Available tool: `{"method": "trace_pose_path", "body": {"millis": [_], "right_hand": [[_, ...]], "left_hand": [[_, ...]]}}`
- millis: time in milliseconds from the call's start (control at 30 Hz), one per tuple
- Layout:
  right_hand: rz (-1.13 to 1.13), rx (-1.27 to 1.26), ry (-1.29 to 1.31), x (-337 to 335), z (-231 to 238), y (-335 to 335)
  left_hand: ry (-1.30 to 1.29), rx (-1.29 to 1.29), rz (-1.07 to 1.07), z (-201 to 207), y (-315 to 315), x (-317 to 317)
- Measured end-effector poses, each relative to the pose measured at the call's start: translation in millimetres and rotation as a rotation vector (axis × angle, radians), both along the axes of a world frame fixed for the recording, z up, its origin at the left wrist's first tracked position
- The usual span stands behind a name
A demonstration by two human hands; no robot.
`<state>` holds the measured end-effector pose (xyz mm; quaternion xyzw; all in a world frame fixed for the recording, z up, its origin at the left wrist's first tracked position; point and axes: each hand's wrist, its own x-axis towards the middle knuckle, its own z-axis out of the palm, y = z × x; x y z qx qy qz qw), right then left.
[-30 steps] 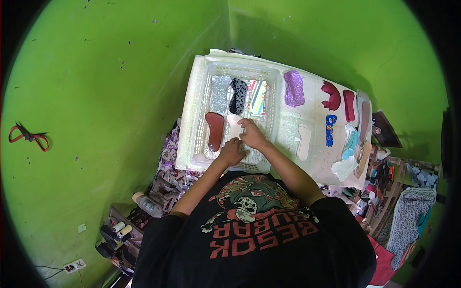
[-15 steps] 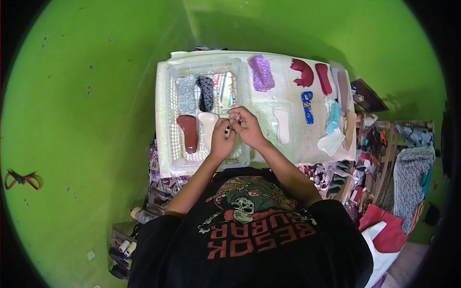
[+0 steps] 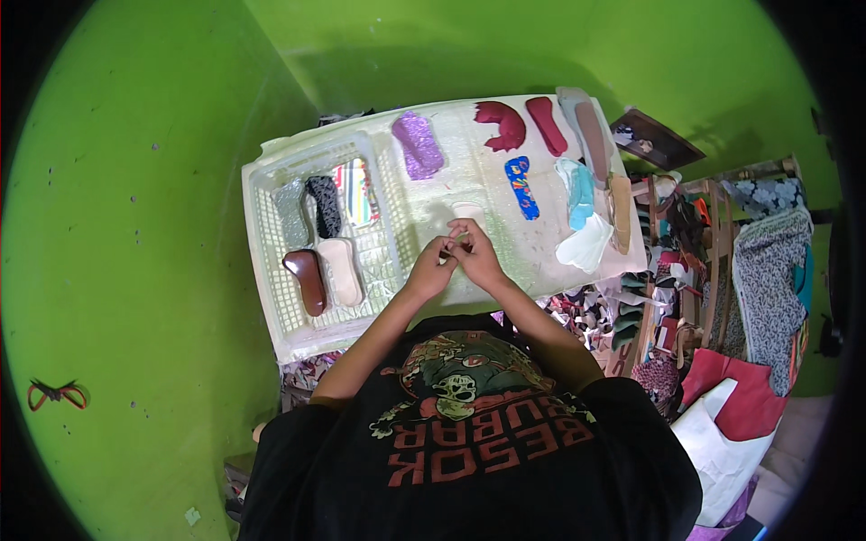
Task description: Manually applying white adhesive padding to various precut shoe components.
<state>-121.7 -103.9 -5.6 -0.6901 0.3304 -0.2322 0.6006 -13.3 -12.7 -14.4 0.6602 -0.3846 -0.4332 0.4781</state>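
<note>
My left hand and my right hand meet over the white table, just right of the basket. Their fingertips pinch together, and whatever lies between them is too small or hidden to make out. Right behind them, a pale insole lies on the table, mostly covered by my hands. In the white plastic basket sit a brown sole-shaped piece, a cream one, a black patterned one, a silvery one and a striped piece.
Farther back on the table lie a purple shiny piece, dark red pieces and a blue patterned piece. Teal, white and tan pieces line the right side. Cluttered racks of fabric stand beyond.
The view has turned right, so the table and basket appear farther left. My joined hands have gone from above the basket's right side to the table beside it, by the pale insole.
</note>
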Motion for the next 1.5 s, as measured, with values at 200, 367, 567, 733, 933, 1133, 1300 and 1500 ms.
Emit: {"method": "trace_pose_path", "body": {"millis": [200, 367, 567, 733, 933, 1133, 1300, 1500], "right_hand": [[0.093, -0.041, 0.130, -34, -34, -13], [0.095, 0.002, 0.176, -63, -60, -39], [0.083, -0.125, 0.404, -78, -71, -54], [0.084, -0.106, 0.547, -85, -80, -68], [0.188, -0.026, 0.632, -82, -78, -72], [0.271, -0.016, 0.628, -80, -71, -72], [0.212, -0.071, 0.580, -80, -94, -73], [0.131, -0.022, 0.467, -72, -88, -73]], "left_hand": [[0.075, 0.124, -0.011, -72, -12, -29], [0.029, 0.208, -0.004, -81, -22, -51], [-0.118, 0.308, 0.144, -108, -29, -57], [0.018, 0.394, -0.003, -68, -49, -61], [-0.019, 0.161, 0.042, -136, -50, -63], [-0.037, 0.273, 0.040, -103, -48, -69], [-0.030, 0.312, -0.046, -94, -52, -64], [-0.006, 0.306, -0.088, -95, -48, -61]]}}
